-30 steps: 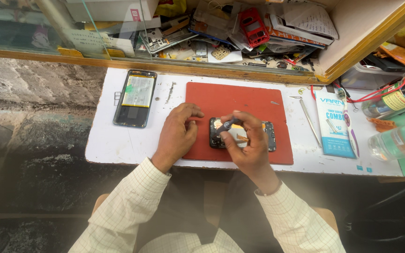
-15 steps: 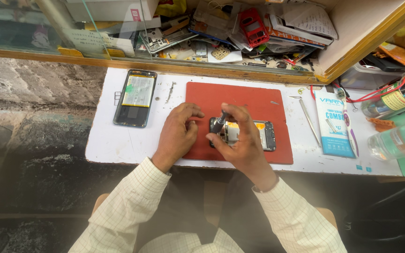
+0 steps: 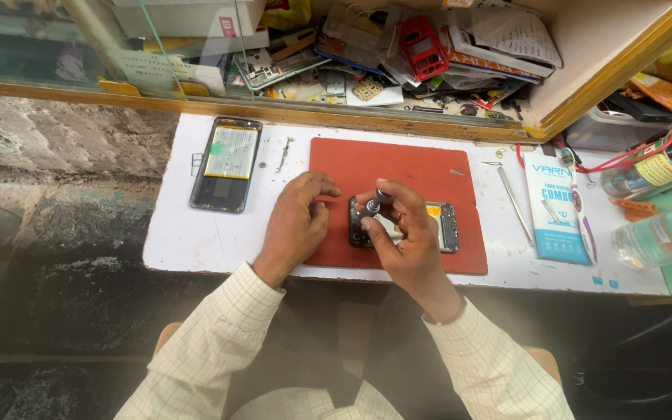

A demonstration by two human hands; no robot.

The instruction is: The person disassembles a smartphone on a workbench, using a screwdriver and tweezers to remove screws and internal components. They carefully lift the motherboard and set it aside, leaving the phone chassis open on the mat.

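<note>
On the red mat (image 3: 398,167) at the counter's (image 3: 196,233) middle, the opened phone (image 3: 437,225) is steadied by the left hand (image 3: 295,222) while the right hand (image 3: 402,233) pinches a small screwdriver (image 3: 372,205), seemingly mid-screw, calling for steady vertical pressure.

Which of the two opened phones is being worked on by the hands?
The opened phone on the red mat, under the right hand, not the one lying alone on the white table at the left.

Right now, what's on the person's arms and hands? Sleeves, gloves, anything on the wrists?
Both arms wear long sleeves of pale cream cloth with a fine grid check, cuffs closed at the wrists. The left hand and right hand are bare: no gloves. No rings or watch show; the right sleeve cuff may cover the wrist.
</note>
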